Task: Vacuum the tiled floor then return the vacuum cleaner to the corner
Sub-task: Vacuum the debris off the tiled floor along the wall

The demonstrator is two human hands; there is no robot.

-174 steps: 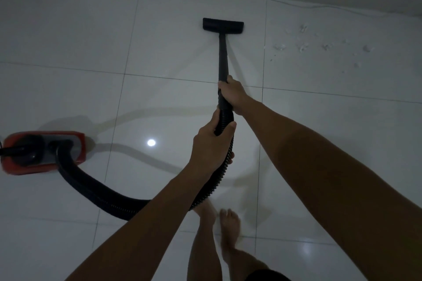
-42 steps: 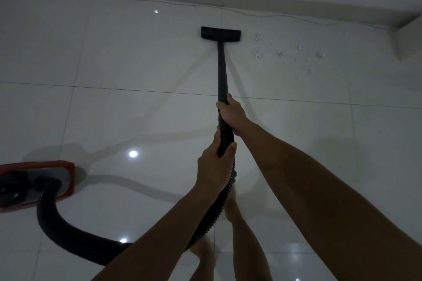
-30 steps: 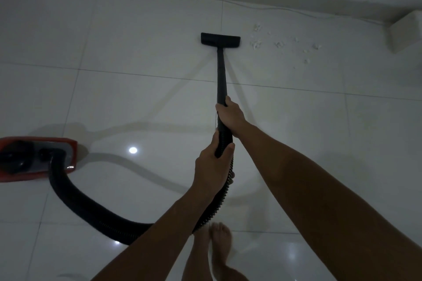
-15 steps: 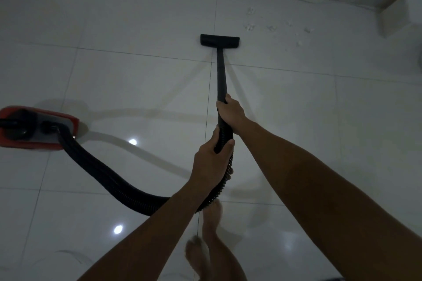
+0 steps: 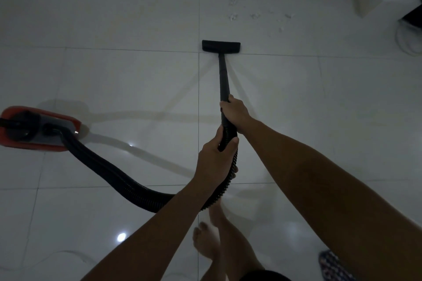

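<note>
Tiled floor (image 5: pixel 114 70), red vacuum body (image 5: pixel 34 130) at its left edge, ribbed hose (image 5: pixel 109 171) looping from it to both hands. Right hand (image 5: pixel 235 112) grips the wand (image 5: pixel 224 80), left hand (image 5: pixel 214 164) grips the hose end just behind. Floor nozzle (image 5: pixel 221 46) flat on a grout line mid-floor; white debris (image 5: pixel 255 16) beyond it, near the far edge.

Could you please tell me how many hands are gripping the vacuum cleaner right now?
2. The right hand holds the wand higher up, nearer the floor head. The left hand grips just below it, where the ribbed hose begins.
</note>
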